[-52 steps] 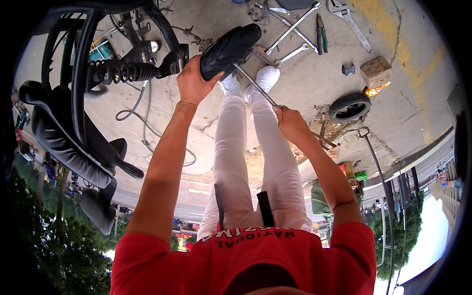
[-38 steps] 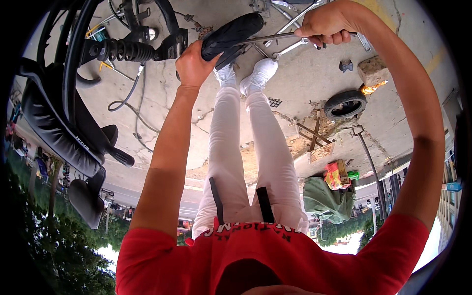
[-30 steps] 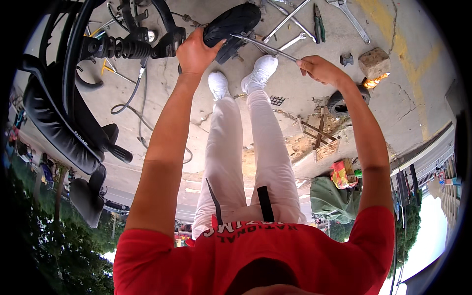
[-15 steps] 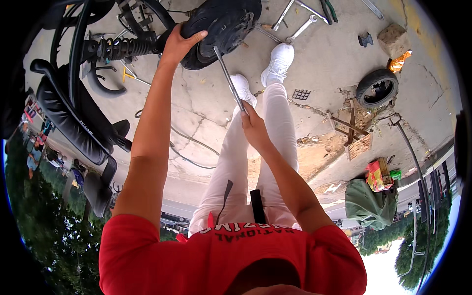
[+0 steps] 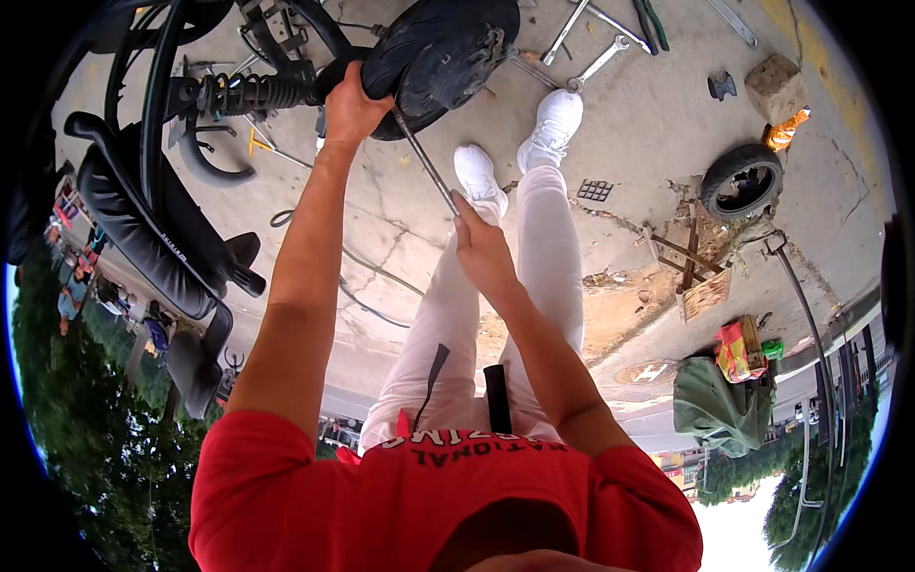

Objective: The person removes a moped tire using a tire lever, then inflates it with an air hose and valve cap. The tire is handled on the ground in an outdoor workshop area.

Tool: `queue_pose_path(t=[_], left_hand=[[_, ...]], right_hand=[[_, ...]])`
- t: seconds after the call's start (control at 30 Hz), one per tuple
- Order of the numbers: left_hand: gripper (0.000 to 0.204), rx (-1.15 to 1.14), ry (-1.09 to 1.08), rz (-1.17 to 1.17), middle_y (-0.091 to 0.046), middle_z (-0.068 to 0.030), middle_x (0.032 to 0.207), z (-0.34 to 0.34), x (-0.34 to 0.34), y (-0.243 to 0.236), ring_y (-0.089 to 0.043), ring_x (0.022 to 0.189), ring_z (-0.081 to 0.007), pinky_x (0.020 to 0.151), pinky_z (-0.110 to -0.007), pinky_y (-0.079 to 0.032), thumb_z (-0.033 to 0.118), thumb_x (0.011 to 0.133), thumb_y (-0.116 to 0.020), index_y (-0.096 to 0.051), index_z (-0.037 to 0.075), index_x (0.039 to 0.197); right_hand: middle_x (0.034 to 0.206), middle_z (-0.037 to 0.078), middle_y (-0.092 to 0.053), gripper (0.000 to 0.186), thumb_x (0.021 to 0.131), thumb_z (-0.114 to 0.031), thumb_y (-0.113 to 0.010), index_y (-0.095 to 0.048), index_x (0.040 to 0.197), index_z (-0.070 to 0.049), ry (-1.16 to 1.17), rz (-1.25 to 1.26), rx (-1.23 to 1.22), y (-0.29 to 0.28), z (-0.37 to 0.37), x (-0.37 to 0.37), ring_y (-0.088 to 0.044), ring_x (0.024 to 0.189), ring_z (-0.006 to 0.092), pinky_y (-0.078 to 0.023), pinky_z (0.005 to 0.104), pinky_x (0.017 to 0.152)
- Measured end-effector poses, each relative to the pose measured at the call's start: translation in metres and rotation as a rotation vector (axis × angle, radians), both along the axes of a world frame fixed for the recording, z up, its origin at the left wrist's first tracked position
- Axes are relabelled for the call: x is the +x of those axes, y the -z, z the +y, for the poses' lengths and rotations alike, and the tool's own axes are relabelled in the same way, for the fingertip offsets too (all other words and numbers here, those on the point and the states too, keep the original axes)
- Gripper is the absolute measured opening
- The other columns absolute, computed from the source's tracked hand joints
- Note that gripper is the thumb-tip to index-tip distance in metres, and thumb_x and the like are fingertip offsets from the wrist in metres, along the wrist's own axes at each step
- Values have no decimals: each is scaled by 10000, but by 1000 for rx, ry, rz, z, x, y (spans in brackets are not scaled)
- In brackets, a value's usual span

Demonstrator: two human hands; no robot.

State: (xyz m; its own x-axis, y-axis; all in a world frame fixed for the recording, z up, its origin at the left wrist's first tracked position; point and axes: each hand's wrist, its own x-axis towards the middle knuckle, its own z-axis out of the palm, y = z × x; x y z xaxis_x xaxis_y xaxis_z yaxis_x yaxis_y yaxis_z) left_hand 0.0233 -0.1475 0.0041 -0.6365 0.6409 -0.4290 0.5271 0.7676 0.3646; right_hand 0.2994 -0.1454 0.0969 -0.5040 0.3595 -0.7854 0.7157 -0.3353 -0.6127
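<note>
My left hand (image 5: 352,107) grips the lower-left edge of a black tyre (image 5: 381,65) on a wheel with a dark hub (image 5: 443,81), mounted beside a spring shock absorber (image 5: 255,91). My right hand (image 5: 477,238) is closed on a long metal bar (image 5: 429,162), which slants up to the wheel's lower edge beside my left thumb. Whether its tip is inside the rim is unclear.
Black vehicle frame and seat (image 5: 143,219) fill the left. Wrenches (image 5: 600,59), pliers (image 5: 651,24), a stone block (image 5: 774,88), loose tyre (image 5: 742,179), broken wood (image 5: 696,257), hoses and green cloth (image 5: 715,400) lie around. A person (image 5: 71,296) is in the far left background.
My right hand swung from high on the right down toward my legs, bringing the bar steeper. My left hand and the wheel shifted leftward, turning more of the hub toward me.
</note>
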Motion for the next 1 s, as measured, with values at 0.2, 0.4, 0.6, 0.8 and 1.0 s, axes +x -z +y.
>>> queue_pose_path(t=[0.2, 0.4, 0.6, 0.8, 1.0], left_hand=[[479, 87, -7, 78, -665, -239, 865, 7, -2, 5, -642, 854, -413, 766, -433, -524, 186, 629, -741, -582, 16, 1047], [689, -60, 11, -78, -652, -269, 968, 22, 1, -9, -625, 957, -429, 842, -432, -494, 262, 664, -748, -474, -12, 1233], [692, 127, -95, -164, -650, -277, 993, 25, -2, -15, -646, 965, -380, 859, -395, -489, 428, 735, -763, -548, -76, 1158], [866, -185, 0, -263, -647, -253, 1058, 55, -41, -10, -635, 983, -352, 867, -363, -475, 718, 811, -524, -591, -71, 1161], [865, 73, 293, -37, -657, -249, 1051, 118, -32, 18, -642, 1014, -362, 863, -415, -497, 674, 688, -688, -580, -19, 1195]], right_hand=[[659, 237, -577, 385, 979, -181, -463, -481, 1357, -110, 84, 32, -59, 6, -1, -12, -574, 574, 355, -427, 421, 579], [807, 192, -583, 339, 984, -187, -464, -519, 1294, -60, 187, 56, -70, -2, 4, 7, -549, 700, 266, -434, 360, 693], [555, -10, -359, 295, 1005, -252, -449, -560, 1182, -45, 546, -22, -472, 21, 37, 4, -341, 447, 92, -287, 281, 427], [513, -61, -283, 335, 1016, -332, -425, -577, 947, -43, 869, 78, -738, 61, 41, -62, -234, 372, 52, -166, 251, 339], [517, -57, -264, 430, 1001, -438, -436, -447, 753, -87, 1058, 167, -800, 83, 21, -109, -230, 378, 58, -151, 247, 349]])
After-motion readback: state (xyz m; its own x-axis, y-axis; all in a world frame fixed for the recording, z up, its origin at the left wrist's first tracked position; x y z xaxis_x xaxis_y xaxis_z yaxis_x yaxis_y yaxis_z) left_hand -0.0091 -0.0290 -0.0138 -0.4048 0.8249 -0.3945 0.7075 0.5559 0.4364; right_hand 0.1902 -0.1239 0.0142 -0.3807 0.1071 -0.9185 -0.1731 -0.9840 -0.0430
